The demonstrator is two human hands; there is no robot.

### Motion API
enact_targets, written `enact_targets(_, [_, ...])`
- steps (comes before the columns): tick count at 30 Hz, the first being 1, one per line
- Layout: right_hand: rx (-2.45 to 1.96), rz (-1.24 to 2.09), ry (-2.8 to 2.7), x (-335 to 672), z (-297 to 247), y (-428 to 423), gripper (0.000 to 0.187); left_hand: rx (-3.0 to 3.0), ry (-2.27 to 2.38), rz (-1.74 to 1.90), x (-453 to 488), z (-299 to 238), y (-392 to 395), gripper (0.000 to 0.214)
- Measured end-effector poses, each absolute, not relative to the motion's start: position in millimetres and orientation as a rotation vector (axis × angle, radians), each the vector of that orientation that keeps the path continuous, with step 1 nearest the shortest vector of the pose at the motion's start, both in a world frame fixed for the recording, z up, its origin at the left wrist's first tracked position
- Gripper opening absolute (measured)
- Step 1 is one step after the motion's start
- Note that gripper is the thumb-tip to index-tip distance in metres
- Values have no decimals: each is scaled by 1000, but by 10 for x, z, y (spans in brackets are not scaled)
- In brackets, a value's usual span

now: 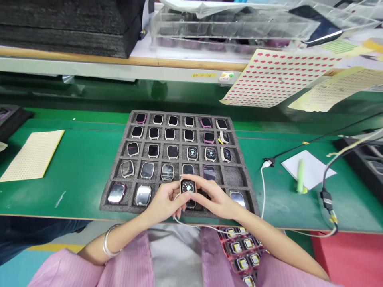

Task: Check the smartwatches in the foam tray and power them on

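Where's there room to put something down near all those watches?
Bare green bench mat lies between the cream dotted sheet and the grey foam tray. A narrower patch lies between the tray and the white paper sheet, crossed by a white cable. The tray is crowded with watches; the left hand and right hand hold a square smartwatch above it.

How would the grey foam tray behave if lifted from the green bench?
The grey foam tray looks soft, so it would probably sag. It seems light for its size, but the smartwatches in its pockets could tip if it bends.
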State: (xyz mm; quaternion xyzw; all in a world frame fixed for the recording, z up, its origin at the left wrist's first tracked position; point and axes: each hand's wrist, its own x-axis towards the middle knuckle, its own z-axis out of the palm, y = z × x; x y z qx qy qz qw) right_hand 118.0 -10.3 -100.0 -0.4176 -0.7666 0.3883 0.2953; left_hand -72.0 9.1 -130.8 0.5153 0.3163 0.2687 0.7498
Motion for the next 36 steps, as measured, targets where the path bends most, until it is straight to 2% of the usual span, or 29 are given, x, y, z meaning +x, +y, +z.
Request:
enact_targets(10, [-1095, 1123, -2025, 1174, -978, -82, 43, 1076, 676, 568, -751, -1313, 93, 36])
enact_targets(24, [-872, 1738, -1526, 1158, -1115, -31, 43, 1089, 529, 558, -794, -1291, 107, 36])
enact_targets(30, [-894, 1610, -1654, 1147, -1057, -40, 45, 1120, 622, 625, -784, -1280, 81, 35])
enact_targets(36, [-963, 1334, -1897, 1134, -1032, -81, 67, 1155, 693, 639, -775, -1251, 65, 30])
